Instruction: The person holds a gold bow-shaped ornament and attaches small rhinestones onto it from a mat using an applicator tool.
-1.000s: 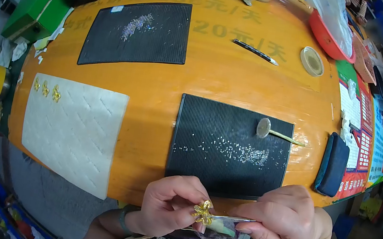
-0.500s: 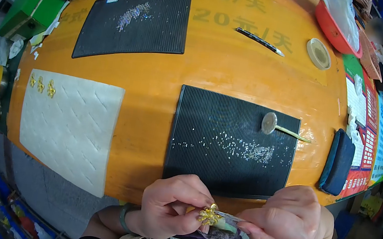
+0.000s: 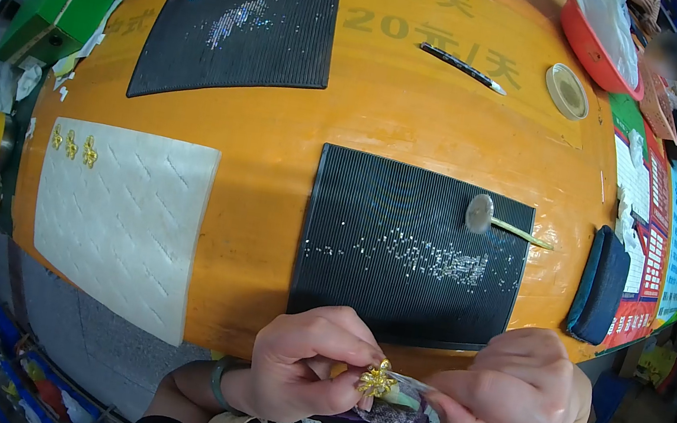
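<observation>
My left hand [image 3: 307, 360] pinches a gold flower-shaped ornament [image 3: 376, 381] between thumb and fingers, low in the view before my chest. From the right, my right hand [image 3: 504, 394] is closed round a thin, pale pointed tool [image 3: 409, 381]; its tip meets the flower's edge, and its exact kind is unclear. Just beyond both hands lies a ridged black mat [image 3: 344, 291] strewn with tiny sparkling rhinestones [image 3: 453, 266]. On it rests a stick with a round greyish disc [image 3: 480, 213] at one end.
At left, a white slitted foam pad [image 3: 115, 239] carries 3 gold flowers [image 3: 90, 152]. A second black mat [image 3: 292, 56] with rhinestones lies behind. Further right are a dark pen [image 3: 462, 67], a round shallow dish [image 3: 566, 91], a red basket [image 3: 594, 53] and a dark blue case [image 3: 599, 285].
The flower has shifted slightly right in my left hand's pinch, and the tool's tip now lies nearer its upper right. The rest of the table has stayed as it was.
</observation>
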Available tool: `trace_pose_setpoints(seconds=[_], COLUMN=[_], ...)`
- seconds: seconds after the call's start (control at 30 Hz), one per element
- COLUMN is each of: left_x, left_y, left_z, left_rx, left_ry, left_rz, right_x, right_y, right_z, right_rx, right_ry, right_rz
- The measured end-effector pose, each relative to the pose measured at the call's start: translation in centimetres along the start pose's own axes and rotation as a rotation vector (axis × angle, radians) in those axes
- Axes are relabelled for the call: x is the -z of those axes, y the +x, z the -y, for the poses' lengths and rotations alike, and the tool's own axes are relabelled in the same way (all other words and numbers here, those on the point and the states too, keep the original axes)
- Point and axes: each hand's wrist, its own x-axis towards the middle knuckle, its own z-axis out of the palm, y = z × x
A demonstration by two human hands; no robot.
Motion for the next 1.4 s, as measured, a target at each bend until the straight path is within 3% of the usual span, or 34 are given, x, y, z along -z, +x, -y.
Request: trace_pose_setpoints(seconds=[0.17, 0.87, 0.93, 1.4], left_x=[-0.1, 0.0, 0.0, -0.2], left_y=[0.1, 0.0, 0.1, 0.1], left_z=[-0.1, 0.1, 0.4, 0.0], left_rx=[0.011, -0.035, -0.063, -0.042], left_ry=[0.001, 0.207, 0.198, 0.206], left_rz=[0.001, -0.013, -0.011, -0.01], right_x=[0.1, -0.6, -0.6, 0.1], right_y=[0.2, -0.1, 0.0, -0.1], right_z=[0.2, -0.3, 0.2, 0.7], right_rx=[-0.062, 0.09, 0.002, -0.041], right_ry=[-0.001, -0.078, -0.061, -0.084], right_rz=[-0.04, -0.096, -0.093, -0.035])
